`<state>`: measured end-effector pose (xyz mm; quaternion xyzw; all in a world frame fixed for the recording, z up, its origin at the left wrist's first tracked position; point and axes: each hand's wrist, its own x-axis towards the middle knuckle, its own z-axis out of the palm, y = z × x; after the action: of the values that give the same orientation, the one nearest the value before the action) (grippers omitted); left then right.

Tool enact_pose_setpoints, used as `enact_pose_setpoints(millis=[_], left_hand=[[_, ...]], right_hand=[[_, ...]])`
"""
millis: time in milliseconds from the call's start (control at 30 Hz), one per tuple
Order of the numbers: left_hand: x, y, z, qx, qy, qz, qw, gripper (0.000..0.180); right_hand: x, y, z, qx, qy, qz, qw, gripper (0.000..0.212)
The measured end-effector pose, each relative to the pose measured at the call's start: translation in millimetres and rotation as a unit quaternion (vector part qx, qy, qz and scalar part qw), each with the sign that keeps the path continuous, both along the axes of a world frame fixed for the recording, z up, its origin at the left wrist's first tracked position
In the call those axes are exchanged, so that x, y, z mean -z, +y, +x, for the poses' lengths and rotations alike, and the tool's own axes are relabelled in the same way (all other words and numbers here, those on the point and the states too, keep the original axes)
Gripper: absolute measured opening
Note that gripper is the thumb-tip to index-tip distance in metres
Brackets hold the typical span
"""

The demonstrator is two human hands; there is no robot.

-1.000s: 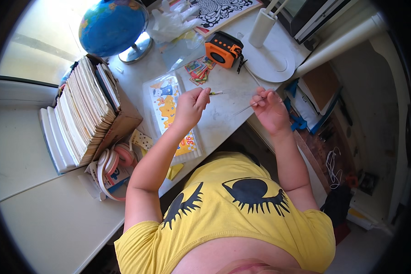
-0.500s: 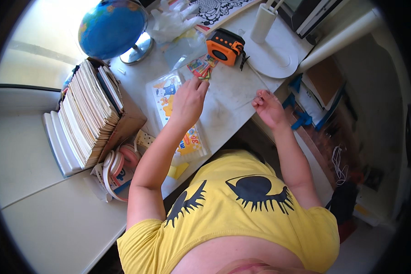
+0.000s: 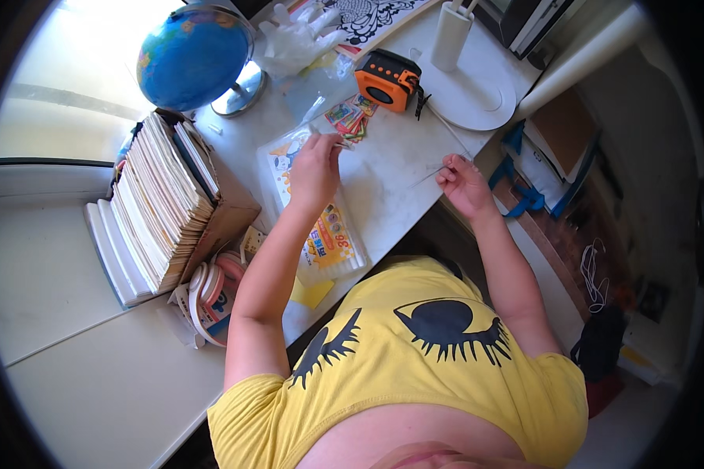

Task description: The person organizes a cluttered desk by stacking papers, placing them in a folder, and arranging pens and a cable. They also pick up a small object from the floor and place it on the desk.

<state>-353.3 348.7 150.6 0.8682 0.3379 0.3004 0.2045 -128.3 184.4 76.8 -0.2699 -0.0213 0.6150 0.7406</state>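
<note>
My left hand (image 3: 314, 176) hangs over a clear plastic bag (image 3: 353, 242) with a printed orange, yellow and white front. Its fingertips are pinched, and a small pale bit shows at them, too small to name. Just beyond lie several small colourful cards (image 3: 348, 117), fanned out on the marble-patterned table. Near the table's front edge, my right hand (image 3: 465, 187) is closed with thumb and finger together. A thin, pale, needle-like piece (image 3: 429, 176) juts out leftward from its fingertips; its exact kind is unclear.
Behind the cards stands an orange and black box-shaped device (image 3: 385, 82), beside a white oval tray (image 3: 477, 117) bearing a white cylinder (image 3: 450, 39). A globe (image 3: 192, 59), crumpled clear gloves (image 3: 297, 39), a box of books (image 3: 160, 203) and pink headphones (image 3: 207, 297) line the left.
My left hand has drawn back slightly from the colourful cards, and a small pale bit now shows at its fingertips. The thin piece in my right hand shows more plainly.
</note>
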Motion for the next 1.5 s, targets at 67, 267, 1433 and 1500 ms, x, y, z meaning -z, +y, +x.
enact_pose_setpoints(millis=[67, 267, 1433, 1500], left_hand=[[-6, -1, 0, -0.011, -0.050, -0.007, 0.999, 0.012], [12, -8, -5, 0.044, 0.103, 0.041, 0.993, 0.015], [-27, -23, 9, 0.120, -0.295, -0.423, 0.848, 0.009], [-27, -24, 10, 0.124, -0.295, -0.419, 0.850, 0.009]], right_hand=[[0, 2, 1, 0.000, 0.004, 0.005, 1.000, 0.009], [1, -1, 0, -0.001, 0.008, -0.007, 1.000, 0.009], [-28, 7, -13, -0.049, -0.119, -0.107, 0.986, 0.011], [-57, 14, -28, -0.076, -0.190, -0.135, 0.970, 0.013]])
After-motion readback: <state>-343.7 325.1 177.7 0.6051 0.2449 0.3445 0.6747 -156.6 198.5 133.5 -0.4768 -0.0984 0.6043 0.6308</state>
